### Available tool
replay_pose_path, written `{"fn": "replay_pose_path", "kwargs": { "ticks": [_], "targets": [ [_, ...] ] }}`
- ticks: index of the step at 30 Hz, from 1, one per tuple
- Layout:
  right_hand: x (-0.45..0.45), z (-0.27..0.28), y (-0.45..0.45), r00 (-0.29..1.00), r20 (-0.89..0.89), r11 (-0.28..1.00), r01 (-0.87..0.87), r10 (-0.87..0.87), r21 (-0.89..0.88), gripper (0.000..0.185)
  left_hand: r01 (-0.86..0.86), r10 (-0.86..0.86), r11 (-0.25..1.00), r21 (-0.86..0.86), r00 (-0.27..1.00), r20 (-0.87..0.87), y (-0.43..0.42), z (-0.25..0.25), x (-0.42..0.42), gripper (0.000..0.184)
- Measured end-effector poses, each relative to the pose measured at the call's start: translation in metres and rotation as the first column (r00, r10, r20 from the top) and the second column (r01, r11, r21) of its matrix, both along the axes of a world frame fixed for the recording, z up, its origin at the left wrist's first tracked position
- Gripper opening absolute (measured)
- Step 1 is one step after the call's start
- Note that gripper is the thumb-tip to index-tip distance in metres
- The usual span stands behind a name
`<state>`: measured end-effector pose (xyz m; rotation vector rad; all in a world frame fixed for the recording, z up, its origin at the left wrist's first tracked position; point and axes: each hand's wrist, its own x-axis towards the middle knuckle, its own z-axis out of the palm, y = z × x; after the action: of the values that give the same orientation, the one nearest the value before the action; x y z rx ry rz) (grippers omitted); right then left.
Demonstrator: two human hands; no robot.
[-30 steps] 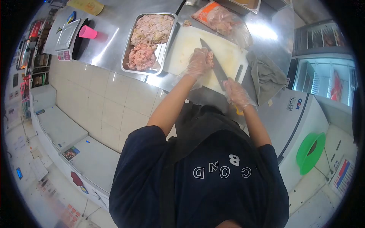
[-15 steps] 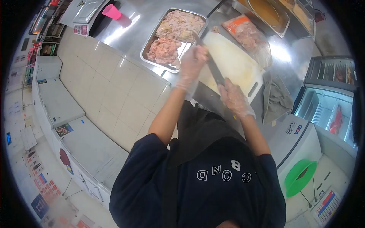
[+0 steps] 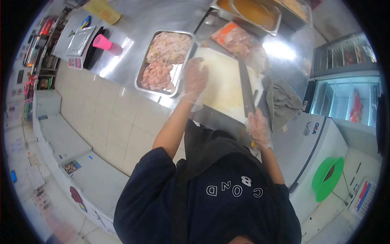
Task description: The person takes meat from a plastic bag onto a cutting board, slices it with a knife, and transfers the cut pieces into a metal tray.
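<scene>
Your left hand (image 3: 196,77), gloved, is at the board's left edge, right beside the tray. It's motion-blurred; fingers look loosely bent, but can't tell how far open, or if any meat is in it. Your right hand (image 3: 258,129), also gloved, is closed round the handle end of the knife (image 3: 246,87), blade angled up over the board's right part, tip near the bag.

Change: your hands are now farther apart, blade well away from the left one, so no cutting at this instant, I'd say.

The cutting board (image 3: 222,83) shows a bare middle, no pile. Meat (image 3: 157,76) sits in the metal tray (image 3: 178,81), left of the board, pinker at the near end, paler at the far end. Bag of meat (image 3: 239,40), orange-marked, lies past the board's far edge. Grey cloth (image 3: 281,101) is crumpled off its right side. Farther out: metal pans (image 3: 275,30), pink cup (image 3: 102,42).
</scene>
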<state>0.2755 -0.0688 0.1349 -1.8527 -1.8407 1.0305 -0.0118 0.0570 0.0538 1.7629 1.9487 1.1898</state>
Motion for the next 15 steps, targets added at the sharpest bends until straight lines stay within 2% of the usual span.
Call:
{"fn": "replay_pose_path", "kwargs": {
  "ticks": [1,2,3,4,5,6,8,9,10,11,12,15],
  "targets": [
    [0.008,0.002,-0.008,1.000,0.005,1.000,0.022,-0.022,0.009,0.040,0.095,-0.093,0.991,0.092,0.995,-0.029,0.016,-0.006,0.026,0.033],
    [0.016,0.003,-0.015,0.978,-0.119,0.983,0.158,-0.169,-0.097,0.037,0.190,-0.181,0.965,0.182,0.981,-0.064,0.031,-0.010,0.053,0.034],
    [0.024,0.001,-0.023,0.920,-0.227,0.938,0.272,-0.318,-0.214,0.034,0.209,-0.201,0.959,0.191,0.978,-0.060,0.047,-0.013,0.075,0.034],
    [0.026,-0.009,-0.033,0.861,-0.297,0.910,0.386,-0.414,-0.151,0.030,0.336,-0.329,0.932,0.136,0.942,-0.071,0.065,-0.017,0.096,0.033],
    [0.032,-0.014,-0.042,0.855,-0.297,0.905,0.401,-0.425,-0.141,0.030,0.455,-0.450,0.887,0.078,0.890,-0.077,0.084,-0.019,0.115,0.032],
    [0.037,-0.014,-0.047,0.828,-0.326,0.890,0.423,-0.456,-0.170,0.031,0.466,-0.460,0.880,0.089,0.884,-0.078,0.107,-0.038,0.134,0.032],
    [0.044,-0.030,-0.059,0.768,-0.355,0.846,0.489,-0.533,-0.212,0.031,0.350,-0.321,0.936,0.023,0.882,-0.346,0.157,-0.102,0.162,0.035],
    [0.046,-0.035,-0.062,0.762,-0.361,0.843,0.499,-0.538,-0.203,0.031,0.362,-0.328,0.932,0.033,0.878,-0.350,0.182,-0.125,0.169,0.035],
    [0.047,-0.038,-0.064,0.768,-0.363,0.849,0.497,-0.527,-0.180,0.031,0.375,-0.377,0.923,-0.085,0.841,-0.387,0.204,-0.146,0.172,0.035],
    [0.047,-0.039,-0.065,0.774,-0.364,0.854,0.495,-0.518,-0.161,0.031,0.377,-0.429,0.903,-0.204,0.800,-0.419,0.216,-0.154,0.173,0.036],
    [0.048,-0.036,-0.065,0.774,-0.353,0.850,0.498,-0.525,-0.172,0.031,0.387,-0.437,0.900,-0.203,0.792,-0.427,0.217,-0.150,0.174,0.036],
    [0.050,-0.026,-0.059,0.766,-0.366,0.848,0.483,-0.529,-0.217,0.031,0.348,-0.316,0.937,0.003,0.855,-0.411,0.206,-0.118,0.163,0.034]
  ]
}}
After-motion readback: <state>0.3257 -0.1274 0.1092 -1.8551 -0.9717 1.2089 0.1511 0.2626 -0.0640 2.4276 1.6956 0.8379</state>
